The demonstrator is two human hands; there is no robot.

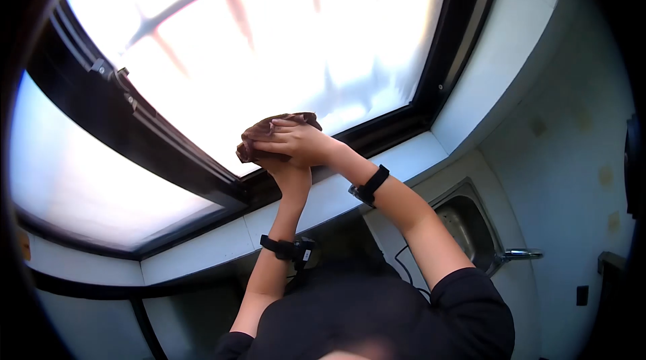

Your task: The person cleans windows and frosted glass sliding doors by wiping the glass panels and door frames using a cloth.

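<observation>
Brown, soft-looking cloth [259, 132], crumpled into uneven folds with a ragged outline, lies bunched up against the lower part of a bright, glossy window pane [282, 57], near its bottom corner. Its long axis runs aslant in the view, from a thick, rumpled end at lower left to a thinner, flatter end pointing right and slightly up. The right hand [301, 143] comes in from the right, its grip closed on the cloth, the fingers laid across the folds and pointing left. The left hand [282, 165] rises from below to the same bundle; it is largely covered there, so I cannot tell how its grip stands. Dark, smooth window frame [457, 30] borders the glass, and a pale, jointed sill [397, 158] runs beneath. Black bands circle both wrists (the left one carries a boxy piece). To the right sits a rounded metal sink [464, 225] with a shiny tap [521, 253].
</observation>
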